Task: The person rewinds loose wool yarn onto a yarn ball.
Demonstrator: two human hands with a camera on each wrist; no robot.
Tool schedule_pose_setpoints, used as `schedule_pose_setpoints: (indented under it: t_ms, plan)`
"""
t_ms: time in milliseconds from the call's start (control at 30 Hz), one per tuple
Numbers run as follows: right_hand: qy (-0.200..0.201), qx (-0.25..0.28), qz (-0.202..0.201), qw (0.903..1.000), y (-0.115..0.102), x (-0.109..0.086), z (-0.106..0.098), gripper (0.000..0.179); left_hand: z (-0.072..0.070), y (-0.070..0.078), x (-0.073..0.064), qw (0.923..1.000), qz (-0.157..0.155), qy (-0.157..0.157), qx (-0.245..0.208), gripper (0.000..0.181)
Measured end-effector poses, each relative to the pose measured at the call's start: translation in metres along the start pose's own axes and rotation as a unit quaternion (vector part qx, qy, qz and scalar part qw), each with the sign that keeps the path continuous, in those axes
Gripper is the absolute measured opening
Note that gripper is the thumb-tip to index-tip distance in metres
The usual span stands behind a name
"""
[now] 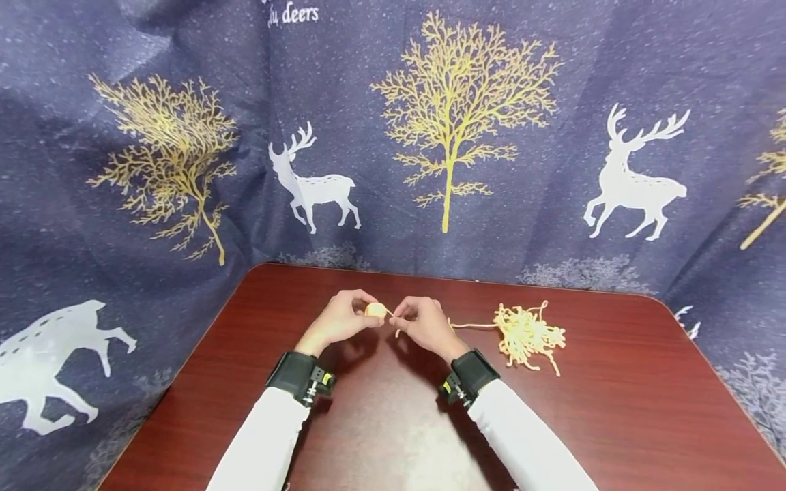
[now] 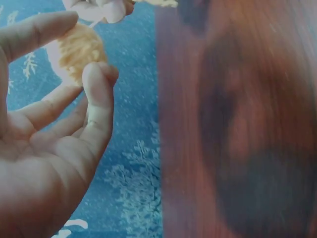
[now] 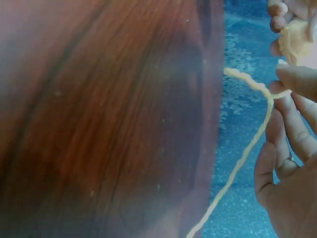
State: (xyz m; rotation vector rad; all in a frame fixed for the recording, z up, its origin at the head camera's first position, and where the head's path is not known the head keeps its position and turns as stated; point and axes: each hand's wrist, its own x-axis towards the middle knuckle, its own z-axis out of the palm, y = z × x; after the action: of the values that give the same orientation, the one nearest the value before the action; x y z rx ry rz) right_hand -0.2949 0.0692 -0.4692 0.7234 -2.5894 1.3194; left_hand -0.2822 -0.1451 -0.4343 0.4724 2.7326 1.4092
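A small ball of pale yellow yarn is held between the thumb and fingertips of my left hand, above the table's far half. In the left wrist view the wound strands of the yarn ball show between thumb and fingers. Close by on the right, my right hand pinches the yarn strand between thumb and forefinger. Part of the strand hangs down past the fingers in the right wrist view. A short taut piece runs between the ball and the right fingertips.
A loose tangled heap of the same yarn lies on the reddish-brown table to the right, with one strand trailing toward the right hand. Behind the table hangs a dark blue cloth printed with deer and trees.
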Motion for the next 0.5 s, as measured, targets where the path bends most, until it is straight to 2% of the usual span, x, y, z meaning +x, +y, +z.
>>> schedule_pose_setpoints:
  t_ms: [200,300,400,500]
  plan:
    - [0.013,0.02,-0.014,0.9996,-0.003,-0.01,-0.01,0.013,0.005,0.015,-0.001,0.9992,-0.025,0.016,-0.028,0.029]
    - [0.022,0.005,-0.028,0.9993,-0.006,-0.015,-0.015,0.025,0.009,0.021,-0.002,0.9993,-0.023,0.026,-0.017,0.028]
    - [0.043,-0.029,-0.075,0.9958,-0.008,-0.02,-0.02,0.048,0.012,0.029,-0.003,0.9993,-0.018,0.034,-0.002,0.029]
    - [0.061,-0.064,-0.134,0.9871,-0.012,-0.022,-0.024,0.065,0.015,0.04,-0.005,0.9992,-0.02,0.036,-0.002,0.032]
